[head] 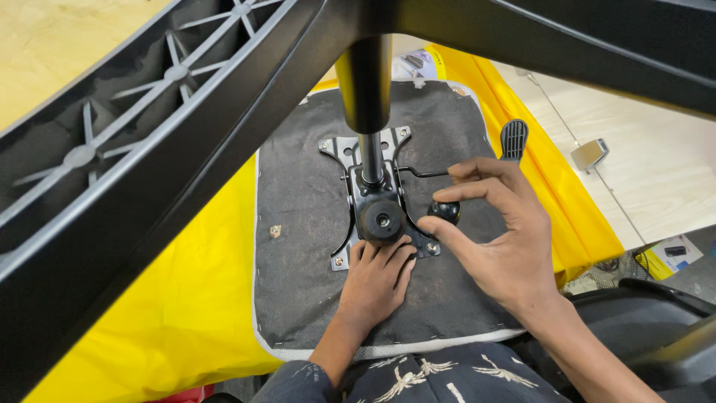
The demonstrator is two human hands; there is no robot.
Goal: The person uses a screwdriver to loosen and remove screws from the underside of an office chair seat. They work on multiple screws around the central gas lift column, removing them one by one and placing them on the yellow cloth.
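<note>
You are looking down past a black moulded plastic chair base [171, 134], its ribbed underside showing star-shaped webs, at an upturned seat [306, 224] covered in coarse dark grey felt-like fabric stapled along a pale edge. Bolted to the middle of the seat is a black stamped-metal tilt mechanism [373, 201], and a smooth gas cylinder [367, 97], thick and black above, thin and shiny below, is standing in it. A bent wire lever with a ribbed black paddle handle [514, 139] is sticking out to the right. Your left hand [377, 287] is lying flat on the fabric, fingers released and spread, their tips touching the round black tension knob [382, 220] at the near end of the mechanism. Your right hand [496, 239] is curling around a smaller round black knob [445, 212] just right of the mechanism, thumb below and index finger arching above it, pinching it lightly. Glossy yellow plastic sheeting [186, 298] is lying under the seat.
</note>
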